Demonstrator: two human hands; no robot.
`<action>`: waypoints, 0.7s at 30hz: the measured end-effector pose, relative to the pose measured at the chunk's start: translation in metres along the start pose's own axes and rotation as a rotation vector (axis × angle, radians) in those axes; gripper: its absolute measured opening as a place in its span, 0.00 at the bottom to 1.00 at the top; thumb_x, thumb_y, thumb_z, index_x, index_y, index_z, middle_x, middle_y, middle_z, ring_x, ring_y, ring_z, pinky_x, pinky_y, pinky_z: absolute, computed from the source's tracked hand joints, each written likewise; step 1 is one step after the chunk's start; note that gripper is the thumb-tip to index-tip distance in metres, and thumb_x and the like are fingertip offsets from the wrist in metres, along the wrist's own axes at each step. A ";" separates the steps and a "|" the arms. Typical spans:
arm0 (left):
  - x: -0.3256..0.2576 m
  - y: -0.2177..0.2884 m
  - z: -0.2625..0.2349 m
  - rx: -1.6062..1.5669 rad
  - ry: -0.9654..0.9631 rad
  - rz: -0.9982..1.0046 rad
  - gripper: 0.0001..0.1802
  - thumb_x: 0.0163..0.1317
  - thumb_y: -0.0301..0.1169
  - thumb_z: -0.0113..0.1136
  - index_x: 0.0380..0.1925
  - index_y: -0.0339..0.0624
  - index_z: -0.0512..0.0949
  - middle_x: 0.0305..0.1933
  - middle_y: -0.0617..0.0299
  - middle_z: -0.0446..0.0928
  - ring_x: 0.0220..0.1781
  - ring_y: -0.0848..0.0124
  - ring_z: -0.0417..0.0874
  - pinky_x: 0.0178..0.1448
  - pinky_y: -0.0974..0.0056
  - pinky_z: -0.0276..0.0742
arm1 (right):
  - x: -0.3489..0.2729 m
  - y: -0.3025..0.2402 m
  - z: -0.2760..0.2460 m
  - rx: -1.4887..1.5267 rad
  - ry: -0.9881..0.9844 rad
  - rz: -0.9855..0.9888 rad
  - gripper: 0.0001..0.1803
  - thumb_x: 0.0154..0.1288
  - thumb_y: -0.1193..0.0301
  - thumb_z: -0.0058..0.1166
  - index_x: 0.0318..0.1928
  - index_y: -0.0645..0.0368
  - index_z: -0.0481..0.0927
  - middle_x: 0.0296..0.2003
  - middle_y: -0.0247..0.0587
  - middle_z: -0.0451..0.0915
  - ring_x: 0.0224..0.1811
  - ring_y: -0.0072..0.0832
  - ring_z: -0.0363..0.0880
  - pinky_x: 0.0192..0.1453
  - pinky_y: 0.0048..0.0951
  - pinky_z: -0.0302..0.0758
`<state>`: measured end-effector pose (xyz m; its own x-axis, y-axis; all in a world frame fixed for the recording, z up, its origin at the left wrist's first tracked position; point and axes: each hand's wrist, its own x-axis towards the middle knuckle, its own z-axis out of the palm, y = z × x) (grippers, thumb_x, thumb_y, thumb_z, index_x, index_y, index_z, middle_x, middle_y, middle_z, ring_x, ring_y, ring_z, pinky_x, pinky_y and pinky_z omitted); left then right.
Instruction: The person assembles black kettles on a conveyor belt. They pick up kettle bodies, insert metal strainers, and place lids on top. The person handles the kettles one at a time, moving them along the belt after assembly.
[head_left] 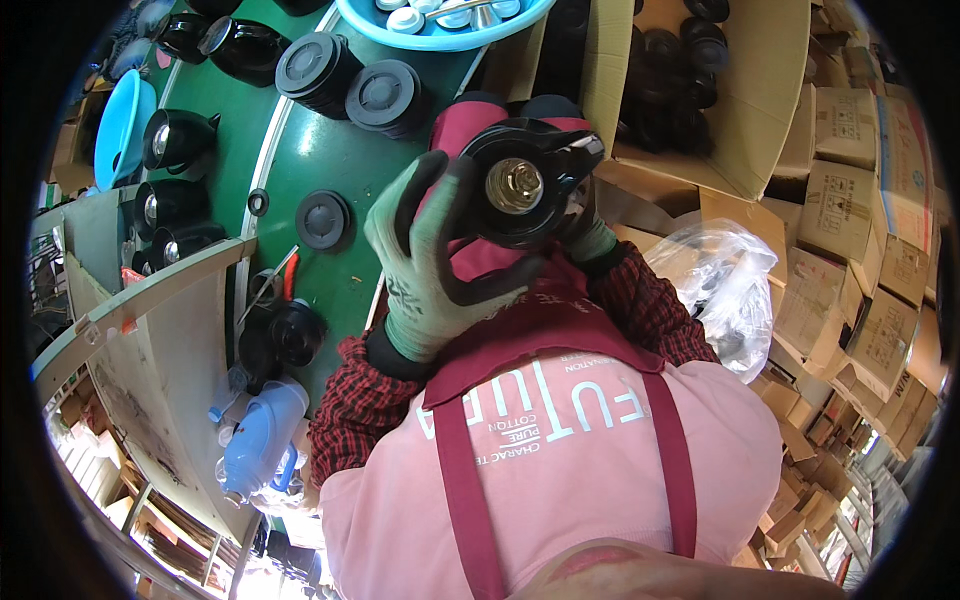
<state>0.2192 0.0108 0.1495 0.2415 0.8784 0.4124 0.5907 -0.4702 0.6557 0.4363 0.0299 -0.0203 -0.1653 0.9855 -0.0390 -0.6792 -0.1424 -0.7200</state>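
A black thermos jug (515,186) is held up in front of my apron, its open mouth facing up and showing a shiny inner liner. My right hand (588,238), gloved and partly hidden by the jug, grips it from the right side. At its left edge is my left hand (425,255) in a green glove with dark fingers. The thumb and fingers there stand apart, curved along the jug; whether they touch it I cannot tell. Just left of this hand, a round black lid (324,221) lies flat on the green table (345,165).
Stacked black lids (385,95) and more black jugs (178,140) stand on the table. A blue basin (450,38) holds white-and-blue round parts. On the right, an open carton (750,110) contains dark parts beside a clear plastic bag (735,290). A blue bottle (262,440) sits lower left.
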 end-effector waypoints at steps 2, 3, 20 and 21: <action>-0.001 0.001 0.004 0.202 0.048 0.084 0.46 0.40 0.54 0.84 0.62 0.54 0.78 0.71 0.53 0.66 0.73 0.51 0.67 0.74 0.43 0.64 | 0.000 -0.007 0.004 0.042 -0.009 0.029 0.32 0.82 0.56 0.43 0.75 0.65 0.62 0.70 0.52 0.71 0.71 0.39 0.73 0.76 0.42 0.71; -0.003 0.002 0.008 0.230 0.076 0.077 0.41 0.40 0.59 0.81 0.56 0.60 0.82 0.71 0.55 0.67 0.73 0.50 0.66 0.75 0.42 0.59 | 0.000 -0.009 0.006 0.056 -0.017 0.043 0.32 0.83 0.56 0.42 0.75 0.66 0.62 0.71 0.52 0.71 0.72 0.40 0.73 0.76 0.43 0.70; -0.011 0.010 0.004 0.169 0.001 0.073 0.30 0.44 0.49 0.80 0.50 0.58 0.85 0.58 0.64 0.75 0.73 0.49 0.67 0.74 0.39 0.57 | -0.013 -0.033 0.028 -0.342 -0.029 0.077 0.36 0.74 0.63 0.59 0.75 0.64 0.63 0.70 0.50 0.72 0.70 0.41 0.75 0.75 0.44 0.72; -0.013 0.008 0.006 0.158 -0.002 0.097 0.30 0.43 0.49 0.80 0.49 0.57 0.85 0.58 0.64 0.75 0.73 0.49 0.67 0.74 0.39 0.58 | -0.015 -0.036 0.030 -0.282 -0.072 0.110 0.35 0.75 0.58 0.56 0.74 0.63 0.64 0.70 0.50 0.72 0.70 0.41 0.75 0.75 0.45 0.72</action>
<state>0.2254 -0.0042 0.1457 0.3043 0.8300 0.4674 0.6784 -0.5333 0.5053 0.4421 0.0170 0.0269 -0.2838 0.9550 -0.0856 -0.4307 -0.2067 -0.8785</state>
